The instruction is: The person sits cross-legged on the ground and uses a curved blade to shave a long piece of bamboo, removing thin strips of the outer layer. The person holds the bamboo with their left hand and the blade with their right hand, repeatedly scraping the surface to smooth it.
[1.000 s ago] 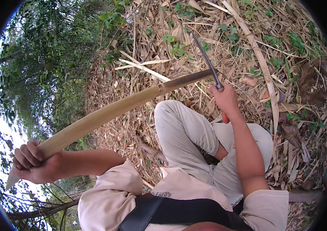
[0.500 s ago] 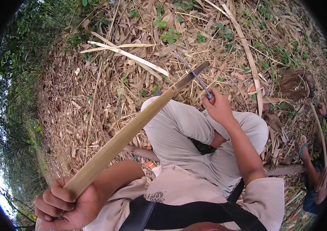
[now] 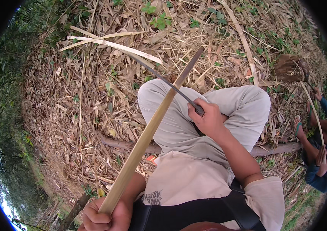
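A long bamboo strip point(image 3: 144, 143) slants up and away across my lap, wide at the near end and narrowing to a dark far tip. Its wide end is in my closed left hand point(image 3: 105, 216), at the lower left. My right hand point(image 3: 209, 118) grips the dark handle of a long, thin-bladed knife point(image 3: 153, 72) over my crossed legs. The blade points to the far left and crosses the strip below its dark part. Whether its edge bites into the bamboo I cannot tell.
Dry leaves cover the ground. Several pale split strips point(image 3: 128, 49) lie at the far left, and a longer one point(image 3: 244, 44) at the far right. A wooden stump point(image 3: 289, 68) stands at right. Beyond my right side, another person point(image 3: 319, 158) holds a curved strip.
My left hand has moved right and nearer to me, standing the strip steeper. The knife has gone down along the strip toward me, its blade now reaching farther left.
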Demonstrator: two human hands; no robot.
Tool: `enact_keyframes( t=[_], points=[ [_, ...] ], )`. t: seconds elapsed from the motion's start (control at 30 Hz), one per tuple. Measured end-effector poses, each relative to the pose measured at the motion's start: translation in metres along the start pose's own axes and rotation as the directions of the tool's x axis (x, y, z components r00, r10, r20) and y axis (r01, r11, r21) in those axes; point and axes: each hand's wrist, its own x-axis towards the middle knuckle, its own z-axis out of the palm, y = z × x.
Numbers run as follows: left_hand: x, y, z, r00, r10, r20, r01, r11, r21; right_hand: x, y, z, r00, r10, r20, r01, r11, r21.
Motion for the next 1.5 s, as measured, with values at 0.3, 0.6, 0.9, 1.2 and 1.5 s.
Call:
enact_keyframes(
  t=[0.3, 0.6, 0.9, 1.2, 1.5],
  points=[
    [-0.012, -0.002, 0.016, 0.995, 0.065, 0.082, -0.059, 0.995, -0.076, -0.018, -0.014, -0.010, 0.968, -0.242, 0.067, 0.240, 0.970, 0.038],
    [-0.025, 0.005, 0.023, 0.987, 0.160, 0.031, -0.163, 0.974, 0.159, -0.025, -0.008, -0.015, 0.934, -0.338, 0.114, 0.336, 0.941, 0.039],
    [-0.036, -0.003, 0.025, 0.982, 0.186, 0.020, -0.187, 0.973, 0.135, -0.023, -0.005, -0.015, 0.927, -0.371, 0.047, 0.371, 0.929, 0.005],
    [-0.043, 0.004, 0.023, 0.987, 0.150, 0.060, -0.156, 0.982, 0.109, 0.013, 0.067, -0.030, 0.997, 0.083, 0.002, -0.082, 0.985, -0.155],
    [-0.046, 0.002, 0.020, 0.955, 0.148, 0.257, -0.143, 0.989, -0.041, 0.004, 0.059, -0.004, 0.985, -0.157, -0.065, 0.157, 0.988, -0.010]
  ],
)
